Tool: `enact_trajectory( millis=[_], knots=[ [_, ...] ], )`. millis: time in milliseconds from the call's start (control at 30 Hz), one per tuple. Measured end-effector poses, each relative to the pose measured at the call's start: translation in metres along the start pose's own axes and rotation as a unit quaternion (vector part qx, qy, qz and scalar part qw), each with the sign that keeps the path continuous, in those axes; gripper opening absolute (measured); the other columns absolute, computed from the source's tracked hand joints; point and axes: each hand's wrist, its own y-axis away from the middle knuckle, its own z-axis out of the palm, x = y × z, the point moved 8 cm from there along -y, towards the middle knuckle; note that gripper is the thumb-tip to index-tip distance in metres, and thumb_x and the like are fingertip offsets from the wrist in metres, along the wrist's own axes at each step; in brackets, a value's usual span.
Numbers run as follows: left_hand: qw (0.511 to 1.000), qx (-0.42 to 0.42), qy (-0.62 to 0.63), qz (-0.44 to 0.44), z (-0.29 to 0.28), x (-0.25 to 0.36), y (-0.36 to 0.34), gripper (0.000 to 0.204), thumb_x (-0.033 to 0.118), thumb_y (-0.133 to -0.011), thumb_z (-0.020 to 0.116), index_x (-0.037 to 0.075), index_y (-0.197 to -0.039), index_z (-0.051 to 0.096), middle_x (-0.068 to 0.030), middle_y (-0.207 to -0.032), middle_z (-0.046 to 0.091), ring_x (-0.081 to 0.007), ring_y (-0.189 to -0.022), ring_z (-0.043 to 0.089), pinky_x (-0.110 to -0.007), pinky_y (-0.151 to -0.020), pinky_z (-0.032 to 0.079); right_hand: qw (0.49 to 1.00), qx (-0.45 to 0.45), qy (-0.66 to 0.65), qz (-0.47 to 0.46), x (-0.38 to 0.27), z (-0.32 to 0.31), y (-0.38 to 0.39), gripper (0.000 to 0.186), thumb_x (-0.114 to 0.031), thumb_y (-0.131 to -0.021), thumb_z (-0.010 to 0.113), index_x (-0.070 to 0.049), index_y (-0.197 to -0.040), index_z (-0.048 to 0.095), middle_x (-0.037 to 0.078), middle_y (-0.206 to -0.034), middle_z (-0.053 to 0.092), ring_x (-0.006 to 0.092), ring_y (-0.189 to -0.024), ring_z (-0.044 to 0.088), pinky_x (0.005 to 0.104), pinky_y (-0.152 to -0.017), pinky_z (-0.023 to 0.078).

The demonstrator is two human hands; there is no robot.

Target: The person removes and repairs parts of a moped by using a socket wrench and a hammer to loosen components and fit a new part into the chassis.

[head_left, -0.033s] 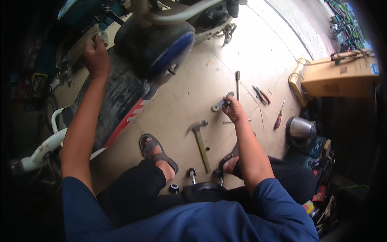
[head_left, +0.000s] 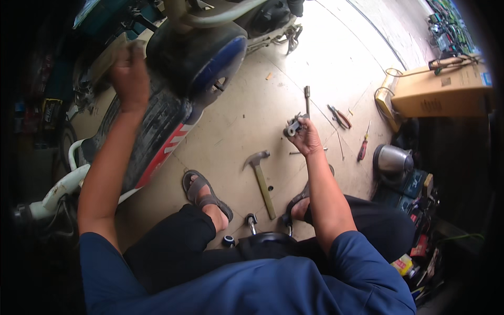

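My right hand (head_left: 305, 137) is closed round a small grey metal part (head_left: 292, 129) with a round eye at one end, held above the floor. Its exact kind is unclear. My left hand (head_left: 130, 79), smeared by motion, is up beside a flat brownish board-like piece (head_left: 108, 59), next to the dark ribbed footboard (head_left: 157, 118) of a red-and-blue scooter lying on its side. Whether its fingers grip the piece is unclear. Just beyond my right hand is a long socket wrench (head_left: 307, 97). A claw hammer (head_left: 262, 186) lies between my feet.
Pliers (head_left: 340, 116) and a red-handled screwdriver (head_left: 363, 148) lie to the right. Farther right are a cardboard box (head_left: 441, 94), a silver rounded container (head_left: 392, 159) and cluttered tools. A low wheeled seat (head_left: 268, 237) is under me.
My right hand has turned the metal part, so its round eye now faces up more. My left hand has shifted slightly and is more blurred. The view has shifted a little.
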Motion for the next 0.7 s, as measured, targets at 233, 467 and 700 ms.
enact_trajectory(
  millis=[233, 467, 700],
  knots=[
    [0.826, -0.433, 0.151, -0.327, 0.129, 0.08, 0.166, 0.032, 0.038, -0.097, 0.063, 0.007, -0.093, 0.069, 0.0021, -0.071, 0.055, -0.0084, -0.06, 0.053, -0.023, -0.055, 0.045, 0.966, -0.194, -0.161, -0.05, -0.01, 0.121, 0.079, 0.045, -0.02, -0.088, 0.061, 0.009, -0.122, 0.052, 0.026, -0.119, 0.062, 0.0366, -0.112, 0.062, 0.0465, -0.101, 0.051],
    [0.68, -0.483, 0.277, -0.477, 0.146, 0.092, 0.255, 0.083, 0.079, -0.087, 0.051, 0.003, -0.12, 0.061, -0.0124, -0.115, 0.064, -0.0236, -0.108, 0.059, -0.036, -0.103, 0.044, 0.936, -0.13, 0.226, -0.236, 0.026, 0.195, 0.177, 0.054, -0.049, -0.106, 0.043, -0.002, -0.134, 0.045, 0.013, -0.105, 0.069, 0.0184, -0.09, 0.068, 0.0308, -0.08, 0.057],
    [0.734, -0.409, 0.255, -0.479, 0.082, 0.086, 0.278, 0.071, 0.082, -0.073, 0.063, 0.013, -0.091, 0.057, -0.0004, -0.08, 0.057, -0.013, -0.068, 0.055, -0.028, -0.063, 0.046, 0.915, -0.247, 0.272, -0.168, 0.051, 0.203, 0.216, 0.068, -0.056, -0.106, 0.034, 0.0, -0.142, 0.049, 0.015, -0.116, 0.067, 0.0198, -0.095, 0.068, 0.0304, -0.078, 0.054]
  ],
)
